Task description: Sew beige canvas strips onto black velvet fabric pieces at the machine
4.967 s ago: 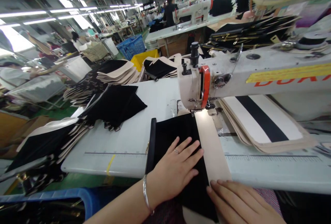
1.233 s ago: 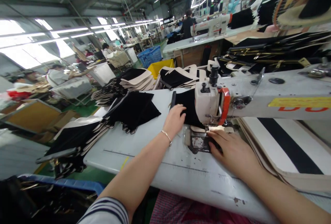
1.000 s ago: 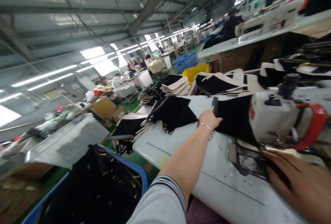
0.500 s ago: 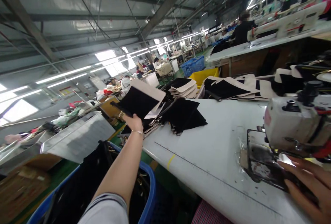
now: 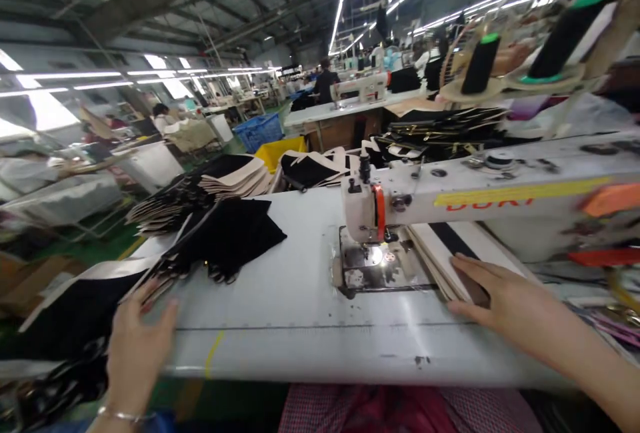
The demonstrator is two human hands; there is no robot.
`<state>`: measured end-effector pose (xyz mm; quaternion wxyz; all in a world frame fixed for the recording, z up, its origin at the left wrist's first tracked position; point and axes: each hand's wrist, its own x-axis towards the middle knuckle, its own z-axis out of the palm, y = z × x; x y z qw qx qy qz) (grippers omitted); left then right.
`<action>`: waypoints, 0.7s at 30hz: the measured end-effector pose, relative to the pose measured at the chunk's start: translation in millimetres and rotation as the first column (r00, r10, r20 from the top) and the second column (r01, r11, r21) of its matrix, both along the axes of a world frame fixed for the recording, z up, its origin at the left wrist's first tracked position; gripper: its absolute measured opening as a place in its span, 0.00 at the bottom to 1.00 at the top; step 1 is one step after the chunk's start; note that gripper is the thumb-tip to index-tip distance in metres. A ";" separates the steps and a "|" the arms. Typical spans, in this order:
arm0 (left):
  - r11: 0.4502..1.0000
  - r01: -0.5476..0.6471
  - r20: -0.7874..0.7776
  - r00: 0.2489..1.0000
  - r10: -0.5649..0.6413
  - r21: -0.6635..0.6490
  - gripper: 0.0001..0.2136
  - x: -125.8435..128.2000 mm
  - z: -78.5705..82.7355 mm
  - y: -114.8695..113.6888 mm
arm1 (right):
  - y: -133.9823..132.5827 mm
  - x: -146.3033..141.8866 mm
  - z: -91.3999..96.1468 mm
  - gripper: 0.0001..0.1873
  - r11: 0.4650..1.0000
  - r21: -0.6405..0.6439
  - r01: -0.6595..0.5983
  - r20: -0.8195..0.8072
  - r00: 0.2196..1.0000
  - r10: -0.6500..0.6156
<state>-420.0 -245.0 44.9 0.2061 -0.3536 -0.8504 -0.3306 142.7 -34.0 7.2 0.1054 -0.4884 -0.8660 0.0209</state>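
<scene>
My left hand (image 5: 137, 346) hovers with fingers spread at the table's left front corner, next to a stack of black and beige fabric pieces (image 5: 75, 299); it holds nothing. My right hand (image 5: 505, 296) lies flat, fingers stretched out, on the pile of beige panels with a black stripe (image 5: 445, 249) under the arm of the white sewing machine (image 5: 450, 196). The needle plate (image 5: 373, 263) below the machine head is bare.
A loose heap of black pieces (image 5: 227, 236) lies on the white table (image 5: 280, 306). More beige and black stacks (image 5: 235, 176) sit at the far edge. A yellow bin (image 5: 280, 147) and a blue crate (image 5: 260, 129) stand behind. Thread cones (image 5: 480, 63) rise at right. Other people work at distant tables.
My left hand pushed the black piece away from the needle, lifted it over to the left stacks and let go. My right hand left the needle plate for the striped panel pile.
</scene>
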 end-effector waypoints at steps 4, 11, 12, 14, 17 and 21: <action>0.878 0.453 0.061 0.891 -0.450 -0.153 0.19 72.4 -31.9 28.9 | 0.6 -1.8 15.3 0.39 0.999 -0.040 0.008 0.031 1.000 -0.007; 0.551 0.816 0.227 0.578 -0.784 -0.175 0.16 167.3 -40.8 57.8 | -1.3 -4.5 26.3 0.27 0.996 -0.045 0.076 0.111 0.991 -0.070; 0.521 0.837 0.252 0.546 -0.799 -0.165 0.16 175.7 -40.4 60.0 | -0.5 -7.4 25.9 0.27 0.995 -0.025 0.101 0.124 0.988 -0.097; 0.481 0.866 0.294 0.499 -0.815 -0.137 0.15 190.0 -39.3 63.5 | 1.4 -14.0 25.7 0.27 0.988 0.022 0.156 0.144 0.977 -0.158; 0.441 0.893 0.331 0.444 -0.832 -0.089 0.15 205.0 -37.7 66.4 | -0.9 -18.0 32.2 0.28 0.973 0.086 0.212 0.149 0.963 -0.223; 0.428 0.903 0.367 0.411 -0.834 -0.036 0.14 213.3 -35.6 64.7 | -30.7 2.0 51.5 0.26 0.939 0.158 0.306 0.062 0.946 -0.319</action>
